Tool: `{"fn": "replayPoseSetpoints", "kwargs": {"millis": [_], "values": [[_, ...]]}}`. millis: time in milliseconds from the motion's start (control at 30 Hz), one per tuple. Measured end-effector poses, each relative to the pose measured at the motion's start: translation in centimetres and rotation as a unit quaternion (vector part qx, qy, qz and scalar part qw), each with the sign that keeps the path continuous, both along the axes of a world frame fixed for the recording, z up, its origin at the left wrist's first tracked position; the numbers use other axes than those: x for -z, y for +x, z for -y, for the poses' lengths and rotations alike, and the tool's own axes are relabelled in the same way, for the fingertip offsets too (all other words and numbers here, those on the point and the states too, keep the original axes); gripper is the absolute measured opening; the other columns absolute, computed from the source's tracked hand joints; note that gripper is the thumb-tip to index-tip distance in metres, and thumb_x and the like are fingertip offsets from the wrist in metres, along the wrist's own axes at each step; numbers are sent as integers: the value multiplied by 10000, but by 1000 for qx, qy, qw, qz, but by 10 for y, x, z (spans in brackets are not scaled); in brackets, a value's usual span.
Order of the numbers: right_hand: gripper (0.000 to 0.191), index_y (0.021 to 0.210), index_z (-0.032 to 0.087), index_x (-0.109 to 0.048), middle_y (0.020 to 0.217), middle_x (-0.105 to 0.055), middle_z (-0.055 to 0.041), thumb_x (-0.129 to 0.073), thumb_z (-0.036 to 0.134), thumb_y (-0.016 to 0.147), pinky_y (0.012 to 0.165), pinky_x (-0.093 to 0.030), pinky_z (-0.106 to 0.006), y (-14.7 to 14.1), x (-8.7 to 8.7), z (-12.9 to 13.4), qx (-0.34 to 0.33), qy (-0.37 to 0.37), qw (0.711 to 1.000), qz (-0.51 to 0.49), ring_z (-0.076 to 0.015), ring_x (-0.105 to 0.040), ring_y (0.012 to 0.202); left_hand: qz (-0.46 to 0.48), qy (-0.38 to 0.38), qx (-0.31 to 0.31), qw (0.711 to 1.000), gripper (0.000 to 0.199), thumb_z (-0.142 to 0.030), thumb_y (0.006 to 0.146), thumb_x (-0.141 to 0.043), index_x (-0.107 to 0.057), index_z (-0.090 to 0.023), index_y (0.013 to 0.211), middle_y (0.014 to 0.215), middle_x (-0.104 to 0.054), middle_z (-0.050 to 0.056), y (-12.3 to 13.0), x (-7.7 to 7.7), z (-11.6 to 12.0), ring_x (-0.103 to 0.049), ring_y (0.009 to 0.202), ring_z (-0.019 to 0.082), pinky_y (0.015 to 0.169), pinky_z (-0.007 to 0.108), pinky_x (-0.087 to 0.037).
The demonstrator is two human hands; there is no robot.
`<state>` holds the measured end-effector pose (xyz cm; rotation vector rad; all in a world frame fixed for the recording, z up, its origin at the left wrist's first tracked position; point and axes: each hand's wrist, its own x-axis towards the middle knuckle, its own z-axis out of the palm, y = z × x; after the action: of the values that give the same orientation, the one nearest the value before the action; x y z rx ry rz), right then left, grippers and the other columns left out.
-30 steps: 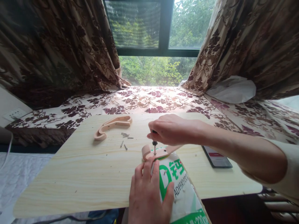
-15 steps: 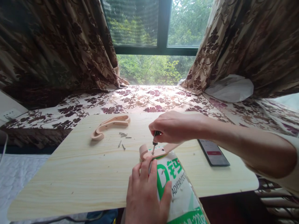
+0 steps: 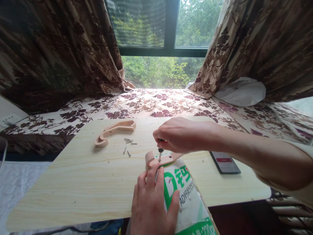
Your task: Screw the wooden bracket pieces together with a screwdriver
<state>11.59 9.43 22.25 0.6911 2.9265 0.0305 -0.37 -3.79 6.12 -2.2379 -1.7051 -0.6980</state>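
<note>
My right hand [image 3: 177, 135] is closed around the dark handle of a screwdriver [image 3: 160, 154], its shaft pointing down at a hole in a curved wooden piece [image 3: 167, 159]. That piece lies on a white and green printed carton [image 3: 188, 195]. My left hand [image 3: 154, 199] rests on the carton with its fingers spread, the fingertips at the near edge of the wooden piece. A second curved wooden piece [image 3: 114, 129] lies on the table's left part, and several screws [image 3: 128, 141] are scattered beside it.
The pale wooden table [image 3: 97, 182] bears a phone [image 3: 226, 163] under my right forearm. Behind the table, a floral cloth [image 3: 156, 101] covers the window ledge, with a white plastic bag [image 3: 242, 92] at the right. Patterned curtains frame the window.
My right hand has turned slightly and shifted a little left, and the screwdriver stands more upright. The right forearm covers more of the phone. My left hand has hardly moved.
</note>
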Motion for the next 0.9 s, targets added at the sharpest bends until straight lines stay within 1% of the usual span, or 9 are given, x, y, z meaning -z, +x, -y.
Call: {"fn": "replayPoseSetpoints", "kwargs": {"millis": [133, 233, 333, 433, 500, 567, 700, 800, 900], "values": [[270, 817, 142, -679, 707, -665, -100, -453, 274, 883, 513, -274, -292, -5, 10, -1, 49, 34, 998, -8, -171, -542, 615, 2, 3, 1, 1000, 481, -362, 812, -541, -505, -101, 1214, 1349, -438, 151, -1, 1, -1, -436, 1135, 306, 847, 451, -488], [321, 809, 136, -686, 680, -660, -97, -456, 345, 889, 497, -263, -286, -7, 6, -2, 60, 29, 998, 8, -165, -538, 594, 0, 5, 2, 1000, 498, -360, 806, -548, -498, -96, 1225, 1344, -445, 156, -1, 1, 0, -441, 1132, 306, 842, 446, -490], [272, 914, 171, -684, 761, -683, -76, -504, 366, 857, 514, -290, -278, -6, -4, -2, 32, -18, 999, 7, -160, -538, 623, 3, 6, 1, 1000, 505, -355, 804, -550, -493, -93, 1231, 1341, -447, 155, -1, 1, 1, -437, 1143, 303, 858, 439, -485], [205, 920, 199, -681, 786, -684, -50, -497, 233, 836, 537, -305, -269, -4, -9, -1, -9, -46, 999, 4, -141, -516, 625, 7, 7, 1, 1000, 501, -352, 805, -545, -492, -93, 1231, 1337, -450, 154, -1, 2, 2, -438, 1144, 301, 869, 437, -482], [218, 841, 185, -683, 749, -673, -53, -465, 184, 837, 531, -295, -271, -5, -6, 0, -19, -36, 999, 6, -136, -490, 598, 9, 6, 1, 1000, 497, -355, 804, -547, -496, -93, 1224, 1333, -452, 157, 0, 2, 1, -443, 1136, 302, 865, 440, -483], [243, 798, 173, -679, 720, -662, -60, -443, 196, 852, 520, -277, -279, -6, 2, 1, -13, -18, 1000, -7, -136, -473, 579, 8, 4, 0, 1000, 485, -357, 804, -547, -503, -98, 1211, 1325, -458, 158, 0, 2, 0, -448, 1126, 305, 853, 446, -486], [307, 785, 159, -678, 681, -651, -72, -407, 258, 890, 503, -242, -298, -11, 14, 2, 45, 31, 998, -37, -140, -464, 554, 3, 6, -3, 1000, 484, -364, 807, -542, -505, -99, 1210, 1330, -456, 157, 0, 2, -1, -448, 1126, 311, 843, 451, -490], [324, 788, 150, -684, 662, -646, -79, -435, 331, 890, 490, -239, -291, -13, 7, 2, 57, 24, 998, -21, -142, -468, 544, -1, 12, 0, 1000, 493, -354, 805, -545, -503, -84, 1215, 1336, -450, 166, 0, 1, 0, -443, 1136, 312, 849, 448, -490], [239, 835, 176, -692, 689, -657, -57, -512, 333, 839, 502, -267, -276, -11, -8, 2, 13, -18, 1000, -11, -136, -471, 551, 4, 9, -3, 1000, 492, -340, 804, -548, -504, -79, 1218, 1331, -457, 167, 1, 0, 0, -442, 1140, 307, 855, 442, -490]]}}
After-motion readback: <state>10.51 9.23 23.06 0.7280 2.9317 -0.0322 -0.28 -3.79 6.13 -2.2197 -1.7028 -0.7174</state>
